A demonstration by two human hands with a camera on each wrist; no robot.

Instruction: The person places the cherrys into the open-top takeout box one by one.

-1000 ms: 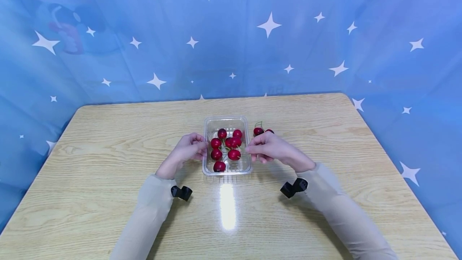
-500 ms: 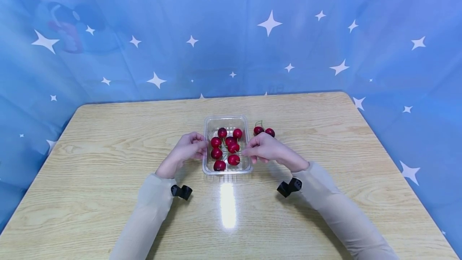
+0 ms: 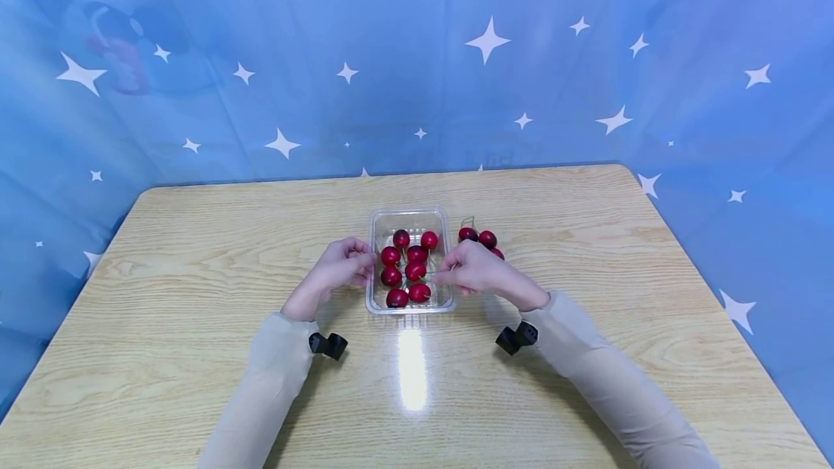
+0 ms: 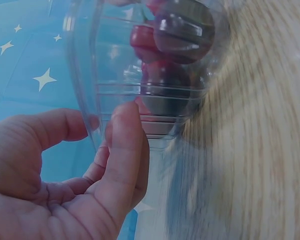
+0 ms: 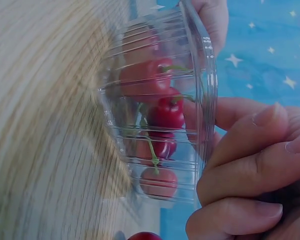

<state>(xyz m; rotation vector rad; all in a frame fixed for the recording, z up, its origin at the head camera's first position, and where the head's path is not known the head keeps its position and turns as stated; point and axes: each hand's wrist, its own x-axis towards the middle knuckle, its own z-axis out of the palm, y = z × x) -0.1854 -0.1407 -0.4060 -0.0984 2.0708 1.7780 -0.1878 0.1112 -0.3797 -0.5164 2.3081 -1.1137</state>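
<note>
Head view shows the clear rectangular plastic tray (image 3: 374, 266) of red cherries (image 3: 405, 270) at the middle of the tabletop (image 3: 195, 252), its long axis running from the near edge to the far edge. The left hand (image 3: 335, 271) curls its fingers on the tray's left wall. The right hand (image 3: 478, 271) pinches a thin cherry stem above the right rim. Three loose cherries (image 3: 478, 237) lie just behind the right hand.

Red cherries (image 3: 405, 271), star-patterned blue backdrop (image 3: 417, 56)

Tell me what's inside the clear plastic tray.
The clear plastic tray holds seven red cherries with green stems. Whether more lie beneath them cannot be seen; the tray floor under the fruit is covered.
</note>
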